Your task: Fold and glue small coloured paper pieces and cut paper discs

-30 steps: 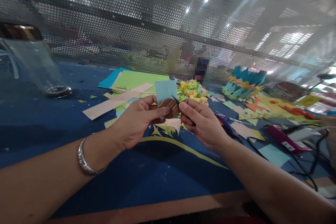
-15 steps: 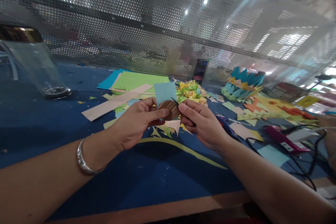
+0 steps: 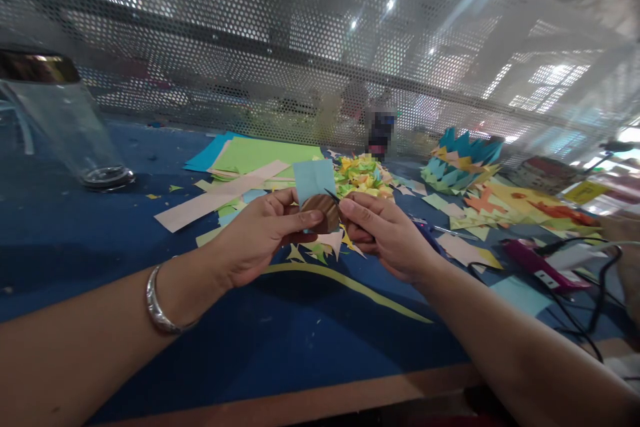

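My left hand (image 3: 267, 230) pinches a round wood-grained disc (image 3: 326, 213) together with a light blue piece of paper (image 3: 314, 175), which stands up behind the disc. In my right hand (image 3: 385, 230) is a thin dark pointed tool (image 3: 331, 194); its tip lies at the disc's upper edge against the paper. The fingers hide the rest of the tool, so its kind does not show. Below both hands a curved yellow-green paper strip (image 3: 320, 269) lies on the blue tabletop (image 3: 225, 353), among small paper scraps (image 3: 320, 251).
Behind my hands lie a green paper stack (image 3: 270, 150), a pale pink strip (image 3: 215, 200) and a heap of folded paper pieces (image 3: 363, 173). A clear bottle (image 3: 75, 127) stands left. To the right are a blue paper crown (image 3: 465, 153), a magenta power strip (image 3: 543, 267) and black cables.
The blue paper and disc have shifted very slightly downward. Both hands keep their hold, and the pointed tool stays at the disc's upper edge.
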The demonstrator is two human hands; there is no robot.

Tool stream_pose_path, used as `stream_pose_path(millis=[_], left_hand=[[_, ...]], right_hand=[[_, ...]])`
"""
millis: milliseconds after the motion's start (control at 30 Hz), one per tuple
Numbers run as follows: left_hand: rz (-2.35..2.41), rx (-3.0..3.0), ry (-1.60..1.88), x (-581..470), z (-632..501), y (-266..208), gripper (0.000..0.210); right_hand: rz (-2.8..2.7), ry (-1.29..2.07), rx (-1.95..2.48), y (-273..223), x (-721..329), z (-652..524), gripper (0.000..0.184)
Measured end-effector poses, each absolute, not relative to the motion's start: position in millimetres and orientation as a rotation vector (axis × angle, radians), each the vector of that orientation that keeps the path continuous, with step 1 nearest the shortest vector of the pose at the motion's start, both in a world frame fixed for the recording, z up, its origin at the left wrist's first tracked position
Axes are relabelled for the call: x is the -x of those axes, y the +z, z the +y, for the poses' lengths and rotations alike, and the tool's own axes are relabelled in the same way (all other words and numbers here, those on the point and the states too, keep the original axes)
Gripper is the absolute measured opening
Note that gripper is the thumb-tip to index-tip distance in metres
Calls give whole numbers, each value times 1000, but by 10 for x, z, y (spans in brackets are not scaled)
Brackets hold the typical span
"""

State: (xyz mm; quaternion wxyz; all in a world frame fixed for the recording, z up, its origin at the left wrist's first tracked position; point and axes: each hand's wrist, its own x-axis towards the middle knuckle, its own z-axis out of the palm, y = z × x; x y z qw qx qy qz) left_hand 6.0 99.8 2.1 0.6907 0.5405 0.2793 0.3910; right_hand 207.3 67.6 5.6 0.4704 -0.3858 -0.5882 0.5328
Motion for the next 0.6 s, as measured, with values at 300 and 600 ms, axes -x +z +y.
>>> stream_pose_path(millis=[300,600], left_hand=[[667,-1296,908,-47,996,49,19],[661,-1342,947,-37,1017,89,9]], right_hand=[[-1536,1240,1021,65,-2094,670,36],[-1593,1178,1064,62,-2131,678,36]])
